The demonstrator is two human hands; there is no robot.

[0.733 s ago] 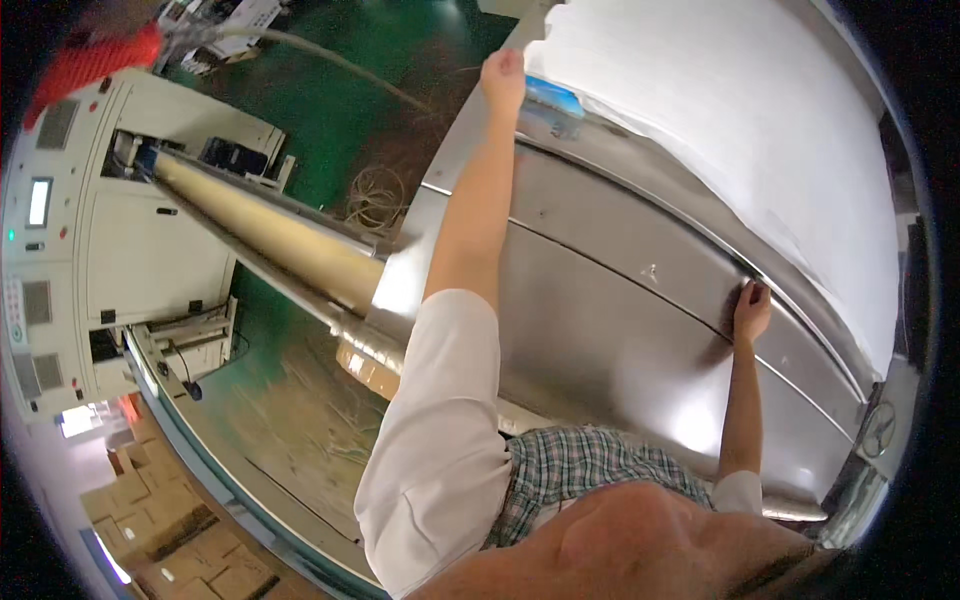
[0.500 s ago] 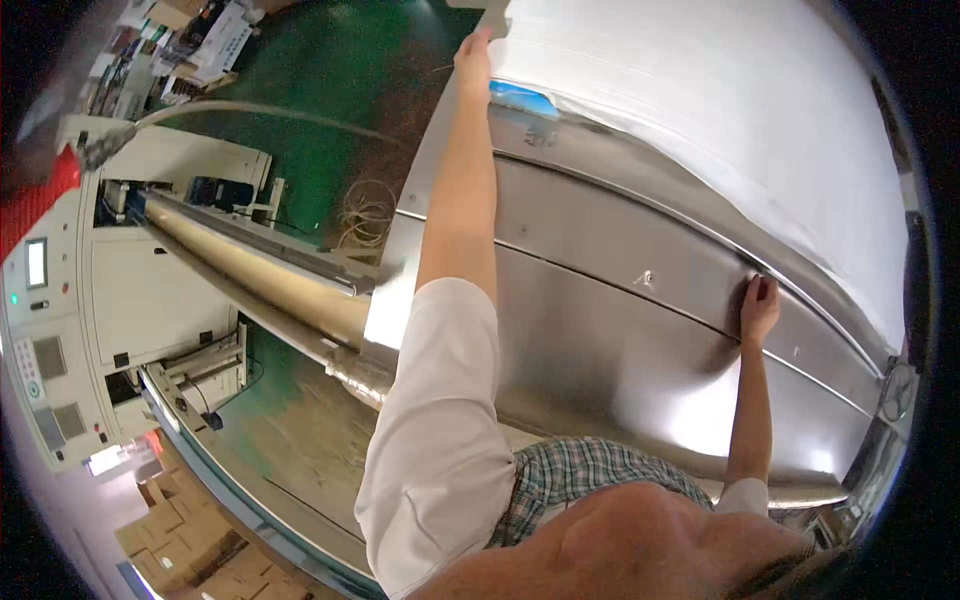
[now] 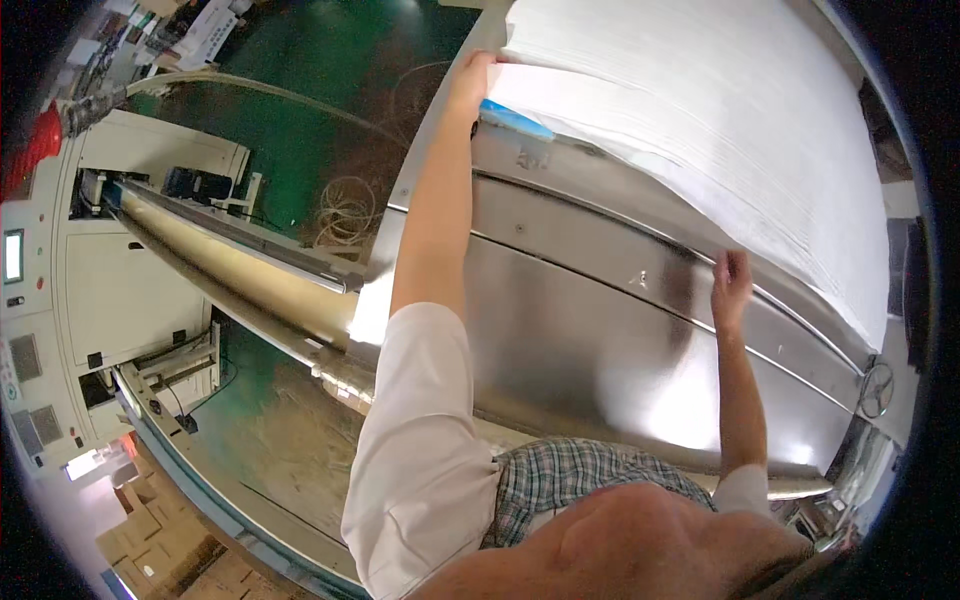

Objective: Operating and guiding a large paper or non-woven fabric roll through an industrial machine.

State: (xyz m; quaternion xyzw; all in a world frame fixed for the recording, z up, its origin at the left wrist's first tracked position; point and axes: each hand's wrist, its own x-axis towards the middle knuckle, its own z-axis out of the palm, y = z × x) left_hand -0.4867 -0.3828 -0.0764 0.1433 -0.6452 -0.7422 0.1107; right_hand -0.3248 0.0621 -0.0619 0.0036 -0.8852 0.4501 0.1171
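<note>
A broad white sheet (image 3: pixel 690 110), with fine lines across it, spreads over the top of a metal machine. At its left corner my left hand (image 3: pixel 474 84) is closed round the sheet's edge, arm stretched far forward. A bright blue piece (image 3: pixel 515 118) lies just below that hand, partly under the sheet. Over the brushed steel front panel (image 3: pixel 570 320), by the thin metal rail, my right hand (image 3: pixel 733 285) has its fingers curled in. Whether anything is between those fingers is hidden. The right hand is apart from the sheet's near edge.
A small handwheel (image 3: pixel 876 388) sits at the machine's right end. To the left are a long tan roller (image 3: pixel 230 260), a pale control cabinet (image 3: pixel 120 280) and a coiled hose (image 3: pixel 345 212) on the green floor. Cardboard boxes (image 3: pixel 160 530) stand lower left.
The sheet's left corner now stretches out from my left hand over the metal above the blue piece. My right hand has moved a little left and away from me along the rail.
</note>
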